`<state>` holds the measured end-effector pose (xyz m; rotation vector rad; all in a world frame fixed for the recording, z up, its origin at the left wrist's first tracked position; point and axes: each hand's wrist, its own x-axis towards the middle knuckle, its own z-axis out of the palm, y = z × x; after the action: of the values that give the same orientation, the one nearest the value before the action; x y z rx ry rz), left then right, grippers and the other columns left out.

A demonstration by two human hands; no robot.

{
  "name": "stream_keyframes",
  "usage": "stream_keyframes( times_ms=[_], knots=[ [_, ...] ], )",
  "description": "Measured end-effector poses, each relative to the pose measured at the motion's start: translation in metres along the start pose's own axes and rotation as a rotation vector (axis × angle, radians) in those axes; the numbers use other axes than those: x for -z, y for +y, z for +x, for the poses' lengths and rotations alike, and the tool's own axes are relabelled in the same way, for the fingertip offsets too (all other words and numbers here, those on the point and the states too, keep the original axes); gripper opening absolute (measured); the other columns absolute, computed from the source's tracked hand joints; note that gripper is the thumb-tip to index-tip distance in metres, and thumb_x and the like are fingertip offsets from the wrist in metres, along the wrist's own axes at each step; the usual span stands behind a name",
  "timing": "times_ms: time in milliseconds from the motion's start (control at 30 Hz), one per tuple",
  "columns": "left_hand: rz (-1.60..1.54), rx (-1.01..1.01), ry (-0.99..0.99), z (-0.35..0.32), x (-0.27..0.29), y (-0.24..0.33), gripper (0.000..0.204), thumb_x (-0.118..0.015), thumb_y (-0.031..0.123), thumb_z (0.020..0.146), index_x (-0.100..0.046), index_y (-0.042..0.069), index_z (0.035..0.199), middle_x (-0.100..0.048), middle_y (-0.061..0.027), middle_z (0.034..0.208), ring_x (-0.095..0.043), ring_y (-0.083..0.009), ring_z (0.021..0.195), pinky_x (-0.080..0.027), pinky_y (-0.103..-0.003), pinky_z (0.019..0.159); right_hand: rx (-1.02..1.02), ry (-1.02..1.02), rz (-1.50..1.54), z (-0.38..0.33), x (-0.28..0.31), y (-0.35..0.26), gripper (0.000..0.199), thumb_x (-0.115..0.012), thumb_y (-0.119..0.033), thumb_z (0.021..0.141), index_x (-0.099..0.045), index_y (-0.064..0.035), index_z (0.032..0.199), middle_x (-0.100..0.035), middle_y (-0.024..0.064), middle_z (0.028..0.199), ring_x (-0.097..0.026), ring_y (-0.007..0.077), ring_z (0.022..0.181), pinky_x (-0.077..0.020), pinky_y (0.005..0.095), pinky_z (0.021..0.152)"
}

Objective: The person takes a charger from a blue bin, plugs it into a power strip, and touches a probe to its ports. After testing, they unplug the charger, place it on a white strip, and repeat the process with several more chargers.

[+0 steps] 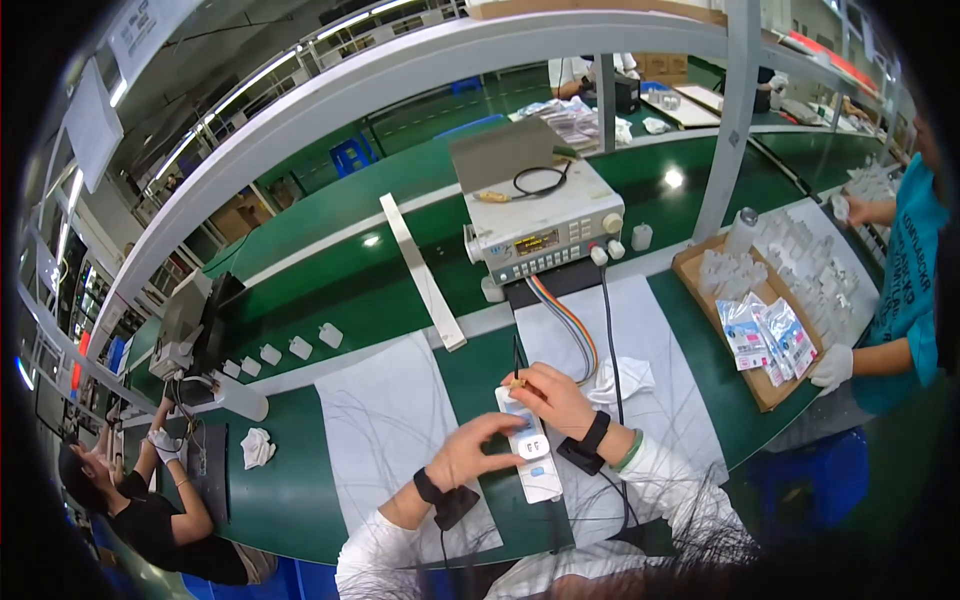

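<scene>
A long white device [537, 468] with a small display lies on the green bench in front of me. My left hand [470, 450] rests on its left side, fingers bent over the display. My right hand [556, 398] pinches a thin black probe with a brass tip [517, 381] and holds it against the device's far end. Both wrists wear black straps. A crumpled white cloth [622, 378] lies just right of my right hand.
A grey bench instrument [545, 225] with a rainbow ribbon cable [570, 325] stands behind. A cardboard tray [700, 290] of packets sits at right, where a person in a teal shirt with a white glove [832, 366] works. Another person [150, 500] sits at left.
</scene>
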<state>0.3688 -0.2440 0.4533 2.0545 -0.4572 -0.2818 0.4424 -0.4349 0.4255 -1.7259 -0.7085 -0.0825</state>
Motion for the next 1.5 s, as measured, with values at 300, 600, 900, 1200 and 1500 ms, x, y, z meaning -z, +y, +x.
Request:
stream_keyframes(
  times_ms=[300, 600, 900, 1200, 1500],
  knots=[
    [0.076, -0.018, 0.337, 0.035, -0.011, -0.062, 0.049, -0.080, 0.016, 0.074, -0.062, 0.006, 0.118, -0.061, -0.0046, 0.112, -0.058, -0.0156, 0.103, -0.048, -0.029, 0.083, 0.105, 0.039, -0.068, -0.001, -0.007, 0.006, 0.018, -0.064, -0.013, 0.088, -0.065, -0.0020, 0.103, -0.059, 0.0098, 0.088, -0.061, 0.0231, 0.075, -0.0488, 0.0306, 0.066],
    [0.042, 0.004, 0.309, 0.044, -0.004, -0.048, 0.043, -0.074, 0.018, 0.078, -0.063, 0.008, 0.118, -0.064, -0.0098, 0.113, -0.059, -0.0263, 0.107, -0.047, -0.034, 0.091, 0.125, 0.124, 0.013, 0.009, 0.001, -0.001, 0.012, -0.060, -0.006, 0.089, -0.066, 0.0003, 0.098, -0.058, 0.0102, 0.080, -0.059, 0.0200, 0.071, -0.0457, 0.0302, 0.063],
    [0.025, -0.017, 0.352, 0.037, -0.010, -0.058, 0.044, -0.075, 0.018, 0.079, -0.063, 0.009, 0.120, -0.063, -0.0074, 0.111, -0.059, -0.0185, 0.099, -0.048, -0.028, 0.083, 0.030, -0.045, 0.050, -0.031, 0.022, -0.053, 0.012, -0.062, -0.006, 0.086, -0.068, -0.0003, 0.096, -0.057, 0.0060, 0.078, -0.053, 0.0125, 0.065, -0.0391, 0.0247, 0.057],
    [-0.039, 0.060, 0.333, 0.037, -0.010, -0.046, 0.042, -0.073, 0.019, 0.079, -0.063, 0.012, 0.120, -0.063, -0.0078, 0.113, -0.059, -0.0220, 0.102, -0.048, -0.029, 0.083, 0.027, -0.088, -0.067, -0.050, 0.017, -0.045, 0.015, -0.067, -0.010, 0.085, -0.069, -0.0046, 0.098, -0.057, 0.0052, 0.073, -0.053, 0.0122, 0.059, -0.0411, 0.0259, 0.054],
    [-0.089, 0.033, 0.338, 0.038, -0.013, -0.053, 0.042, -0.072, 0.014, 0.080, -0.064, 0.013, 0.121, -0.062, -0.0091, 0.114, -0.058, -0.0217, 0.105, -0.047, -0.029, 0.087, -0.003, -0.115, -0.137, -0.056, 0.018, -0.038, 0.016, -0.069, -0.014, 0.085, -0.070, -0.0061, 0.098, -0.064, 0.0060, 0.080, -0.054, 0.0179, 0.056, -0.0441, 0.0282, 0.052]
  ],
)
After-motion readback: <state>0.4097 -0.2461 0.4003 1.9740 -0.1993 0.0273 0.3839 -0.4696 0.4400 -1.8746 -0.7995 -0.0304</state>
